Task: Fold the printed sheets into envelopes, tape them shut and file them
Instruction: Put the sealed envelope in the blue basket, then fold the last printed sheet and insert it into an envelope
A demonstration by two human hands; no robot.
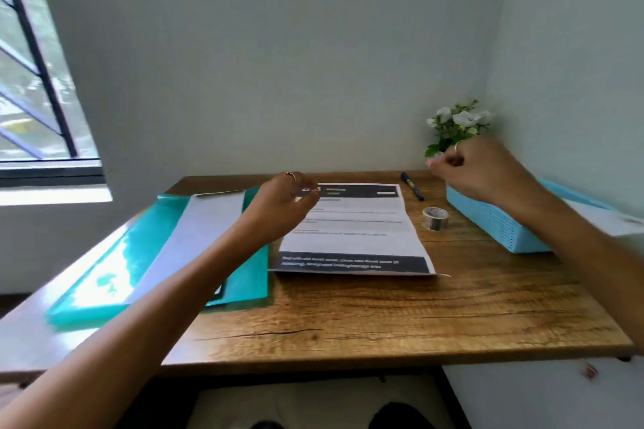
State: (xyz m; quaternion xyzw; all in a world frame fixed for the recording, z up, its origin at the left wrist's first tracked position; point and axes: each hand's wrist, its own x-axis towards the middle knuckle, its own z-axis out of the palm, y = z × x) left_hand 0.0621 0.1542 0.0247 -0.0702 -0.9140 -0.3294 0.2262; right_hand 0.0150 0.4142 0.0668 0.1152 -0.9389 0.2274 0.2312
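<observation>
We have the printed sheet (352, 230) lying flat in the middle of the wooden desk (383, 317), its dark bottom band toward us, likely set square there so it can be folded where it lies. Our left hand (282, 205) hangs above the sheet's far left corner with the fingers loosely curled and nothing visibly in them; whether it touches the paper we cannot tell. Our right hand (470, 167) is raised over the far right of the desk, fingers pinched close together as if gripping something thin, but the blur hides whether anything is held. The roll of clear tape (435, 218) stands just beside the sheet's right edge, and a dark pen (413, 186) lies near it, both within easy reach for sealing. On the left, a teal folder (115, 272) carries another sheet (195, 237), probably the waiting stack. A light blue basket (501, 223) sits at the right edge, seemingly the filing place. The desk stands in a corner of plain pale walls, with white flowers (456, 125) in the far corner and a barred window (35, 80) to the left.
</observation>
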